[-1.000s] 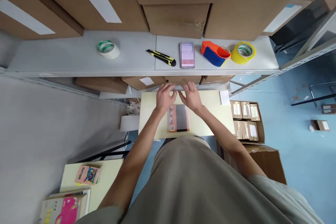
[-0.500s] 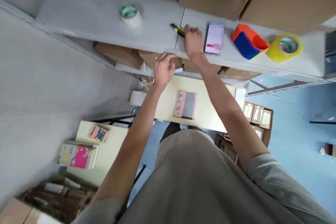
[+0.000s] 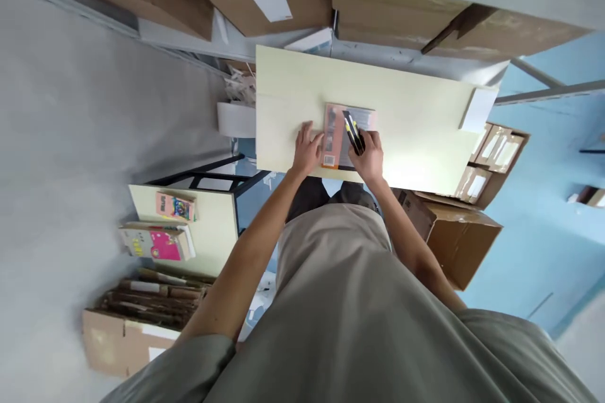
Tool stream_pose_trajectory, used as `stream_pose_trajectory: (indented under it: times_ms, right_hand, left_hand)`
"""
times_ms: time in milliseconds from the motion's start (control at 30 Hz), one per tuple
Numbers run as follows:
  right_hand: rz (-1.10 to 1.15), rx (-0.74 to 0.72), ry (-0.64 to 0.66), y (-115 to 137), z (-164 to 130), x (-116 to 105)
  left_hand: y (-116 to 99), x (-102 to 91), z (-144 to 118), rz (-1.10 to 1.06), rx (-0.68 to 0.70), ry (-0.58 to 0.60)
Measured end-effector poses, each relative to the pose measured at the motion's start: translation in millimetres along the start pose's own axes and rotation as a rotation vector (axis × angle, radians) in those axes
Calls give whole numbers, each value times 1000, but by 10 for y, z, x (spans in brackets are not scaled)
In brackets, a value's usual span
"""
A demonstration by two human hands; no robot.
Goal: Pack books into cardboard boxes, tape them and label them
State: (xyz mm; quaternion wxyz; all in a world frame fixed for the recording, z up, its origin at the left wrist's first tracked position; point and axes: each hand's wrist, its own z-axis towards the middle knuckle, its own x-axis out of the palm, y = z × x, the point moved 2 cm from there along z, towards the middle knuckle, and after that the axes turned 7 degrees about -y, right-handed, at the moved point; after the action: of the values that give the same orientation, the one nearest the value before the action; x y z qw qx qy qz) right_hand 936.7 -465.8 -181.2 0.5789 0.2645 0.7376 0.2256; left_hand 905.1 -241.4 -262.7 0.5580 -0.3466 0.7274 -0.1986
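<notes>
A pink and grey book lies on the pale yellow table in front of me. My right hand is closed around a black and yellow utility knife, held over the right part of the book. Whether the blade is out cannot be made out. At the book's left edge, my left hand rests with its fingers apart and holds nothing; its fingertips are at or close to the cover.
Cardboard boxes line the shelf beyond the table. A white flat item lies at the table's right end. Books sit on a side table at left, above a box of folded cardboard. An open carton stands at right.
My right hand has picked the utility knife up from the shelf and brought it down over the book. My left hand has come down to the table beside the book. The view has tilted downward.
</notes>
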Motion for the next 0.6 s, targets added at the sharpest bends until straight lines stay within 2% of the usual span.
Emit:
stream_pose_trajectory:
  times_ms: [100, 233, 300, 433, 533, 600]
  right_hand:
    - [-24, 198, -11, -243, -316, 200]
    - [-4, 294, 85, -151, -425, 500]
    - [-15, 287, 121, -35, -308, 698]
    - [-70, 206, 114, 192, 117, 1043]
    - [-114, 193, 111, 268, 378, 1216]
    - [-87, 186, 70, 278, 459, 1301]
  left_hand:
    - [-35, 47, -37, -11, -8, -1]
    - [8, -73, 23, 9, 57, 62]
    - [71, -186, 169, 5, 104, 85]
    - [187, -395, 609, -40, 238, 119]
    - [242, -454, 847, -23, 333, 188]
    - [270, -453, 910, -1, 373, 216]
